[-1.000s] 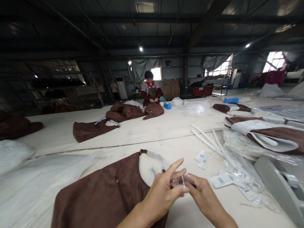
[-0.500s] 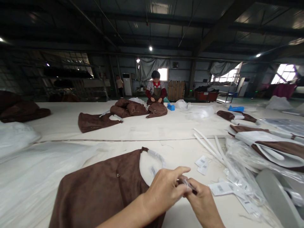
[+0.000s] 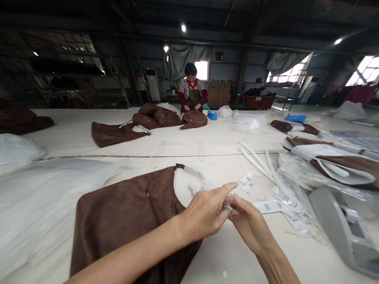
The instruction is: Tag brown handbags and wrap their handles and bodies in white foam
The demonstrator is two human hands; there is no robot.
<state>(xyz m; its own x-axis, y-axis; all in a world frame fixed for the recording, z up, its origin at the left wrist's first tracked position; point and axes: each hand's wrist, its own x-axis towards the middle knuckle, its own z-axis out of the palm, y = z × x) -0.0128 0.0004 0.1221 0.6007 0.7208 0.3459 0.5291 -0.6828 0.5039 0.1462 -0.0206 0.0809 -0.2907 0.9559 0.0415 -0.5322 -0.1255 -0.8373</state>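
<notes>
A small clear plastic piece [image 3: 229, 206] is sitting pinched between both hands, just above the near edge of the table [image 3: 207, 142]. It is too small and glossy to tell its long axis or which way it is pointing. The left hand [image 3: 204, 213] is closing thumb and forefinger on it, with the forefinger stretching out toward the right. The right hand [image 3: 248, 223] is meeting it from the other side, fingertips closing on the same piece.

Directly under and left of the hands, a brown garment [image 3: 124, 221] is lying flat, its neckline opening toward the far edge, a wrapped strap [image 3: 194, 173] curving along it. To the right, white tags [image 3: 268, 206] and crinkled plastic bags [image 3: 296, 181] are crowding the surface, with white strips [image 3: 257, 161] running diagonally beyond them. A grey device [image 3: 340, 225] is occupying the near right corner. Bare tabletop is showing just below the hands.

At the far edge, another person [image 3: 192, 92] is sitting behind a pile of brown garments [image 3: 160, 118].
</notes>
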